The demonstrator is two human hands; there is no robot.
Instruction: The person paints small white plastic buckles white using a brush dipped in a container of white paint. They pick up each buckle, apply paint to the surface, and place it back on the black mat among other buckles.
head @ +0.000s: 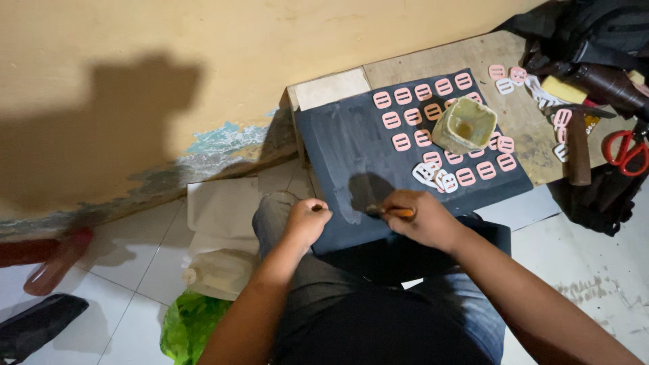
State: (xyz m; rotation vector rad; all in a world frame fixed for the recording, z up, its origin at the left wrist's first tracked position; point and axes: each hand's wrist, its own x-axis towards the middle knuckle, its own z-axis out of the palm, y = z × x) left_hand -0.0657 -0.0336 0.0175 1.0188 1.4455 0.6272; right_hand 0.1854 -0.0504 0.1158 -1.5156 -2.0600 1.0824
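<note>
The right hand is pinching a brush against the dark sheet on the board, seemingly spreading glue, while the left hand is pinching the sheet's near edge. Next, the brush probably needs the glue cup among the pink buckles.

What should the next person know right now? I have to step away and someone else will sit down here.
Right hand grips an orange-handled brush, bristles on the dark sheet. Left hand is closed at the sheet's near left edge; whether it pinches anything is unclear.
A streaky wet-looking coat covers much of the sheet's left half. Pink buckles lie in rows on the right half, around a yellowish pot; white buckles are heaped nearer.
The sheet's near strip looks uncoated.
</note>
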